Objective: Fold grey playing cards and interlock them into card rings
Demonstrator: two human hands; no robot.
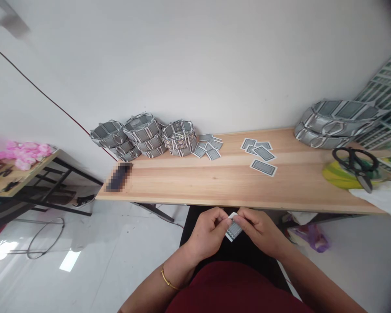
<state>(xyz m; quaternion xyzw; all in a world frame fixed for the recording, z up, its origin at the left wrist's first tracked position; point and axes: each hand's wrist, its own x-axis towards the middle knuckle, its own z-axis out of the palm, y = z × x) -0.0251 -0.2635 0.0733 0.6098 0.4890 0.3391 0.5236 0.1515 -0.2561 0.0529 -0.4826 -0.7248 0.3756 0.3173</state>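
Head view: one patterned card [234, 232] is pinched between thumbs and fingers of the left hand [211, 232] and the right hand [262, 230], over the lap, just off the front edge of the tabletop [215, 182]; whether it is creased cannot be told. Five loose cards [263, 168], apparently unworked, are spread behind; leftward, a card pile [211, 148] is too overlapped to be counted. Along the rear edge, four ring-shaped pieces, seemingly built up already, are stood: three basket-like stacks [146, 141] toward the left corner and one wide ring [326, 126] near the right corner. One pair of scissors [364, 178] is seen near the right end.
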